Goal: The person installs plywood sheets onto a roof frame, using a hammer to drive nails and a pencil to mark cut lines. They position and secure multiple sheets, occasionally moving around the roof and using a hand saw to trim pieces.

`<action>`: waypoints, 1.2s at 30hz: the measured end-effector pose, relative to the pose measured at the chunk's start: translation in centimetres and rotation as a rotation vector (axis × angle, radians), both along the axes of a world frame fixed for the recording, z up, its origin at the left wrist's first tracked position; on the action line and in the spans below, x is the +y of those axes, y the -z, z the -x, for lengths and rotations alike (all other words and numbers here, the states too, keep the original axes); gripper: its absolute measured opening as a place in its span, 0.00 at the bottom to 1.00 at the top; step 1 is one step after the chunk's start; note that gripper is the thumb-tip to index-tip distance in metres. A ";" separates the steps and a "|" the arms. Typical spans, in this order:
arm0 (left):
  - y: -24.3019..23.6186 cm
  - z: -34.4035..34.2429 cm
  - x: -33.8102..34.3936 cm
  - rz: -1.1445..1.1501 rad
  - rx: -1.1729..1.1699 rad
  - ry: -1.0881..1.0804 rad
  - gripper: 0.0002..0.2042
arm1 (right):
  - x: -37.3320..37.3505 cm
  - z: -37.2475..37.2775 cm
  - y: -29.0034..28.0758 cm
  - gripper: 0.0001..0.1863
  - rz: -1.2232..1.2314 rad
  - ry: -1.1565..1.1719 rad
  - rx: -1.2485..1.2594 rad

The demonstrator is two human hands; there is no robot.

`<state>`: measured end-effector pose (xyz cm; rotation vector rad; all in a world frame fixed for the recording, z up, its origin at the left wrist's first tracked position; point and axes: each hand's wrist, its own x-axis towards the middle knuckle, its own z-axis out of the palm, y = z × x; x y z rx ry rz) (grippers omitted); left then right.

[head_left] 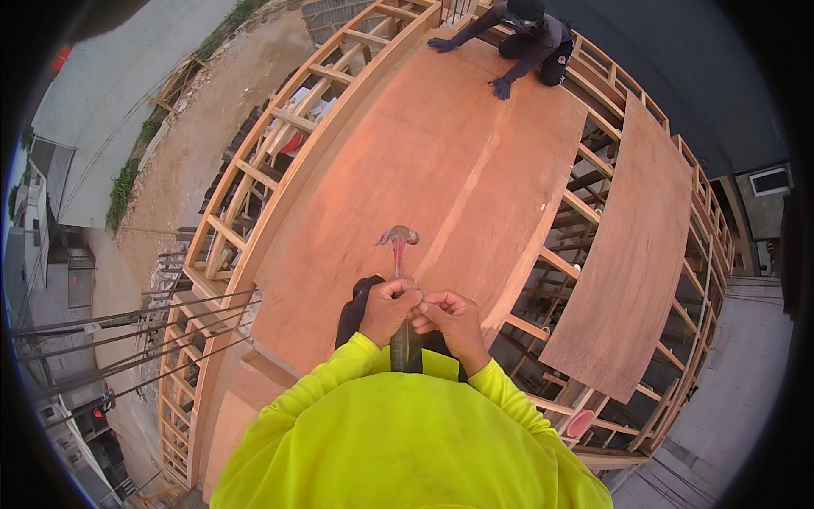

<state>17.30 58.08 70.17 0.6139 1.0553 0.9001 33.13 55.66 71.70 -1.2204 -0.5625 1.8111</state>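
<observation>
My left hand and my right hand meet in front of my chest. Both are closed in a pinch, thumbs and fingertips nearly touching. Whatever sits between the fingertips is too small to make out. A claw hammer with a red shaft points away from me, head outward. Its shaft passes behind my left hand, and a dark grip shows below; whether that hand bears on it I cannot tell. Beneath lies a large reddish plywood sheet, joined along a pale seam to another sheet.
A person in dark gloves kneels at the far end, hands on the plywood. A narrower loose plywood panel lies across open joists at right, with gaps between them. Timber framing edges the left; cables run beyond it. A pink round object lies lower right.
</observation>
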 end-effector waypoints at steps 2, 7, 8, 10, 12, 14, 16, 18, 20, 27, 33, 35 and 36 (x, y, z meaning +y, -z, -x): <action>0.0 0.3 4.1 0.045 -0.039 -0.066 0.04 | 4.9 0.3 1.0 0.06 -0.005 -0.053 -0.017; 3.6 2.2 17.5 -0.026 0.027 -0.119 0.03 | 18.9 3.1 2.5 0.06 0.008 -0.028 -0.057; 4.1 2.5 20.4 -0.004 0.023 -0.123 0.04 | 21.4 3.8 3.4 0.06 0.012 0.002 -0.067; 3.7 2.7 26.0 0.045 -0.002 -0.113 0.05 | 26.7 4.3 3.1 0.07 0.038 0.026 -0.091; 3.1 3.2 32.8 0.050 -0.033 -0.065 0.05 | 33.2 4.5 2.4 0.08 0.040 0.039 -0.107; 2.6 3.6 37.6 0.044 -0.016 -0.029 0.05 | 37.5 4.8 2.4 0.08 0.055 0.069 -0.127; 2.0 3.8 41.9 0.048 -0.051 0.009 0.06 | 41.2 4.9 2.0 0.10 0.015 0.117 -0.105; 1.7 3.4 45.7 0.099 -0.052 0.027 0.06 | 44.8 4.8 1.7 0.13 -0.015 0.149 -0.121; 1.6 2.6 49.7 0.141 -0.053 0.035 0.06 | 48.9 4.3 1.6 0.15 -0.039 0.152 -0.127; 2.3 -1.1 66.0 0.036 0.067 -0.011 0.04 | 64.0 0.7 4.3 0.25 -0.070 -0.029 -0.201; 1.6 -5.9 79.2 -0.101 0.124 -0.199 0.04 | 76.3 -2.8 0.8 0.41 0.004 -0.315 0.064; 1.4 -7.5 83.2 -0.010 0.014 -0.273 0.03 | 80.6 -4.5 1.2 0.41 0.008 -0.381 -0.101; 1.4 -8.1 85.0 0.031 -0.040 -0.314 0.03 | 82.6 -5.3 1.5 0.41 0.005 -0.419 -0.183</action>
